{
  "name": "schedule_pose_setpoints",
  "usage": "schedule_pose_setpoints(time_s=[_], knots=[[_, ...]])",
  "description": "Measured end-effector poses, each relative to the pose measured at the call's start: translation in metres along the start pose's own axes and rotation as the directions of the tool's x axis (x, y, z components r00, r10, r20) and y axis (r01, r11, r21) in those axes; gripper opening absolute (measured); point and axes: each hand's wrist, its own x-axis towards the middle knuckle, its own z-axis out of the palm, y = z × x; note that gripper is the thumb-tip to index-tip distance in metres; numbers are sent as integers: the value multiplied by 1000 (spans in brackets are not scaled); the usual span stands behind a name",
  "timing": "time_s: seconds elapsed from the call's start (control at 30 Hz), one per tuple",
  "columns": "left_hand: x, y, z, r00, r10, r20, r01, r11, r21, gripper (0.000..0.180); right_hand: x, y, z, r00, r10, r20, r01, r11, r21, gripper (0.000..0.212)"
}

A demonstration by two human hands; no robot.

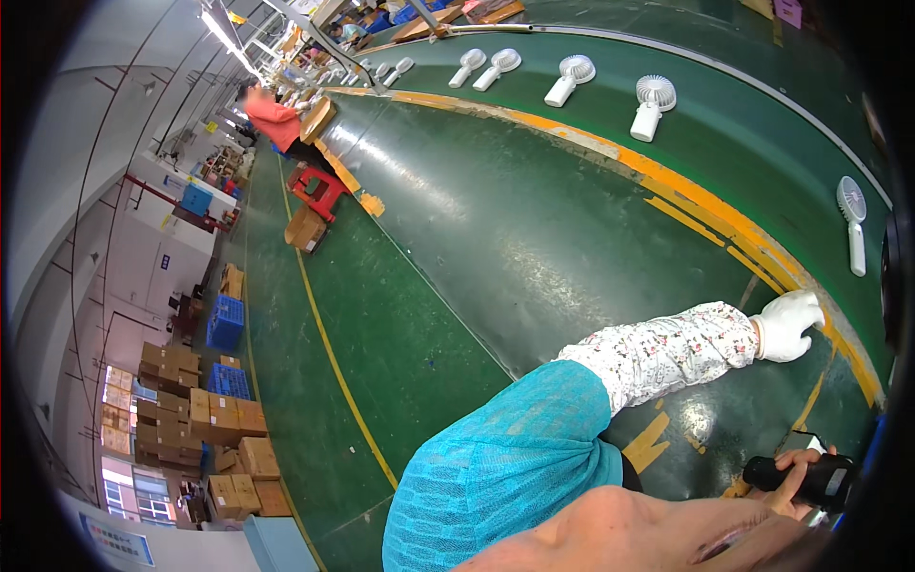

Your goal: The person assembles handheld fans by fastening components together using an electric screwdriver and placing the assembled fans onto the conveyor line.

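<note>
My left hand [790, 326] wears a white glove and reaches out from a floral sleeve cover [667, 353] and a blue knit sleeve [515, 429]. It rests at the edge of the green conveyor belt [734, 143], its fingers slightly bent and apart, with nothing visible in them. A white handheld fan [854, 229] lies on the belt just beyond it. At the lower right, bare fingers, apparently my right hand [799, 467], close around a black cylindrical object [820, 481]. Its kind is unclear, and most of that arm is hidden.
Several white handheld fans [654, 105] lie along the belt. A worker in a red top [274, 116] stands farther up the line near a red stool [319, 191] and an open carton [305, 227]. Blue crates [226, 322] and stacked cartons [229, 417] occupy the left side.
</note>
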Motion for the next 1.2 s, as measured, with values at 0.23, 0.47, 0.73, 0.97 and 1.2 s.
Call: schedule_pose_setpoints(time_s=[0.23, 0.47, 0.73, 0.97, 1.2], knots=[[1, -10, 5, 999, -31, -18, 32, 999, 15, 20, 9, 15, -19, 993, -73, 90, 76, 997, -24, 47], [1, -8, 11, 1000, -18, -16, 19, 999, 31, 20, 4, 6, -9, 996, -55, 64, 56, 998, -24, 49], [-2, -7, 2, 999, -3, -39, 3, 1000, 8, 21, 12, 5, 7, 991, -41, -127, 35, 998, -53, 44], [-26, 17, -7, 1000, -7, -14, 7, 999, -37, 20, 13, 7, 13, 985, -78, -151, 56, 988, -146, 37], [-39, 19, -15, 999, 5, 48, -5, 1000, 6, 23, 2, 0, 26, 995, -71, -74, 59, 987, -148, 40]])
